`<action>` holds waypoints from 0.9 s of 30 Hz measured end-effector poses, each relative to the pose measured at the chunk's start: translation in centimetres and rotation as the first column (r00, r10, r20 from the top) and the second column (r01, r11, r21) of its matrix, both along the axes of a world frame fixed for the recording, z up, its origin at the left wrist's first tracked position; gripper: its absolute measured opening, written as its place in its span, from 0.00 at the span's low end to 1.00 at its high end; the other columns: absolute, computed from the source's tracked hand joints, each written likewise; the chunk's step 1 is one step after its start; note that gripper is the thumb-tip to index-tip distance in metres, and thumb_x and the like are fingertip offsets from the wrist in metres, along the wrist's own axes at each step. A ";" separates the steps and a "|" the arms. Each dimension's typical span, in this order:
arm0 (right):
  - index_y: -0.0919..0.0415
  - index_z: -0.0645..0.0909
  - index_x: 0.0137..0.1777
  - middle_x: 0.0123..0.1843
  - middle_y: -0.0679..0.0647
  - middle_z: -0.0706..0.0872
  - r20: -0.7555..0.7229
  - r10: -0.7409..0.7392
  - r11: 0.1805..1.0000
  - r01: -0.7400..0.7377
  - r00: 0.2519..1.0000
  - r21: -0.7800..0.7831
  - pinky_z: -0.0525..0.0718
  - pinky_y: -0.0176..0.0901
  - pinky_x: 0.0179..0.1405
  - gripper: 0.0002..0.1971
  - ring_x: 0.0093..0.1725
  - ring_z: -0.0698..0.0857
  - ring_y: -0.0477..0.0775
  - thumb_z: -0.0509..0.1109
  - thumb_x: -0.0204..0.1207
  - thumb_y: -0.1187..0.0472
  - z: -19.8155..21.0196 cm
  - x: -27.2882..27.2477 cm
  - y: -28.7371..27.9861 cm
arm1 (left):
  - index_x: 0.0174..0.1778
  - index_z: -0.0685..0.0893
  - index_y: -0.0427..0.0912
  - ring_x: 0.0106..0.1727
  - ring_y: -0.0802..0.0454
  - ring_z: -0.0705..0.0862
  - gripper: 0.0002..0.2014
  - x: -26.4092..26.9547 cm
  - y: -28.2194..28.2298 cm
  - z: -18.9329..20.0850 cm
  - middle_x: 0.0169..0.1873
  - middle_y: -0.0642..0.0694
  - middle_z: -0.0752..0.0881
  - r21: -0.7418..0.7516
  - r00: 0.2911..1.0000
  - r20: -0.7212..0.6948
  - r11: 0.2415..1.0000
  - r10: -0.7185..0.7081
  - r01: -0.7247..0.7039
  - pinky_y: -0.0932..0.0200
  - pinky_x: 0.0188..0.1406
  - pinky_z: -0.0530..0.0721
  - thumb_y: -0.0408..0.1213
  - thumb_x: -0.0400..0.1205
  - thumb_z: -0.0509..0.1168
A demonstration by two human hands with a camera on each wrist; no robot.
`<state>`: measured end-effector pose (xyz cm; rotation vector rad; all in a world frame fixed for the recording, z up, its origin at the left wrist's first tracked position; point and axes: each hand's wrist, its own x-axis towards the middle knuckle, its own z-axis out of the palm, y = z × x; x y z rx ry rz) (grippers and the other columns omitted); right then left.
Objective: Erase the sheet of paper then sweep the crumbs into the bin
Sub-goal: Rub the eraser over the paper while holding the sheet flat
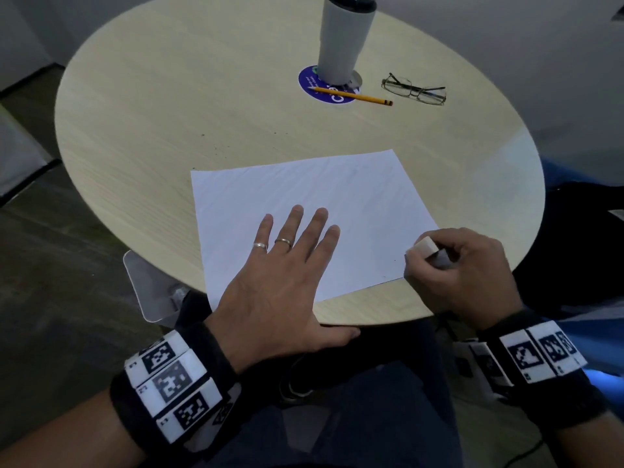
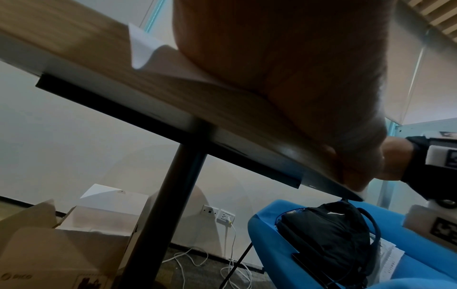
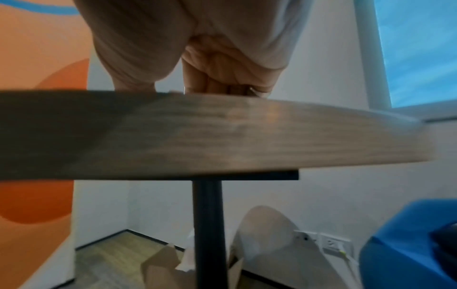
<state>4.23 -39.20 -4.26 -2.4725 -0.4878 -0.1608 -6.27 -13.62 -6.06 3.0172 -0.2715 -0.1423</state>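
A white sheet of paper (image 1: 337, 204) lies on the round light-wood table (image 1: 169, 96), near its front edge. My left hand (image 1: 293, 244) presses flat on the sheet's near left part, fingers straight and spread. In the left wrist view the palm (image 2: 296, 58) rests on the sheet, and one paper corner (image 2: 141, 48) curls up. My right hand (image 1: 452, 265) grips a white eraser (image 1: 426, 246) at the sheet's near right corner. In the right wrist view its curled fingers (image 3: 222, 68) sit just above the table edge (image 3: 222, 133). A tall grey-white container (image 1: 344, 38) with a dark rim stands at the far side.
A yellow pencil (image 1: 353, 95) lies across a round blue sticker (image 1: 319, 92) beside folded glasses (image 1: 415, 90). A few dark crumbs (image 1: 216, 150) dot the table left of the sheet. Beyond the table stand a blue chair with a black bag (image 2: 326, 234) and cardboard boxes (image 2: 74, 244).
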 end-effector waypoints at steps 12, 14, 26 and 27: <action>0.49 0.87 0.34 0.36 0.42 0.90 0.016 0.056 0.998 -0.056 0.998 0.000 0.87 0.56 0.42 0.08 0.42 0.87 0.53 0.76 0.74 0.51 0.1 0.0 1.8 | 0.94 0.43 0.45 0.92 0.39 0.33 0.66 0.0 0.0 -0.1 0.92 0.43 0.36 -0.003 1.000 0.000 1.000 -0.005 0.005 0.30 0.89 0.43 0.90 0.70 0.45; 0.49 0.87 0.35 0.36 0.41 0.90 0.012 0.112 0.994 -0.112 0.994 -0.015 0.87 0.55 0.42 0.07 0.42 0.86 0.52 0.77 0.73 0.52 -0.2 -1.3 2.7 | 0.94 0.41 0.45 0.92 0.39 0.32 0.66 0.0 0.0 -0.1 0.92 0.43 0.35 -0.002 1.000 0.000 1.000 -0.004 0.004 0.30 0.89 0.43 0.90 0.70 0.44; 0.52 0.83 0.33 0.33 0.47 0.87 -0.055 0.143 0.990 -0.142 0.988 0.010 0.85 0.57 0.40 0.08 0.39 0.85 0.55 0.76 0.71 0.53 0.0 -1.6 1.7 | 0.94 0.42 0.45 0.92 0.39 0.33 0.66 0.1 0.0 -0.1 0.92 0.43 0.35 0.003 1.000 -0.017 1.000 -0.003 0.003 0.30 0.89 0.42 0.90 0.70 0.45; 0.54 0.84 0.33 0.33 0.49 0.87 -0.069 0.097 0.995 -0.096 0.993 0.019 0.86 0.58 0.40 0.09 0.39 0.85 0.57 0.76 0.71 0.52 0.0 -0.9 0.7 | 0.94 0.41 0.45 0.92 0.40 0.32 0.66 0.1 0.0 -0.1 0.92 0.43 0.35 0.003 1.000 -0.019 1.000 -0.003 0.003 0.30 0.89 0.42 0.90 0.70 0.45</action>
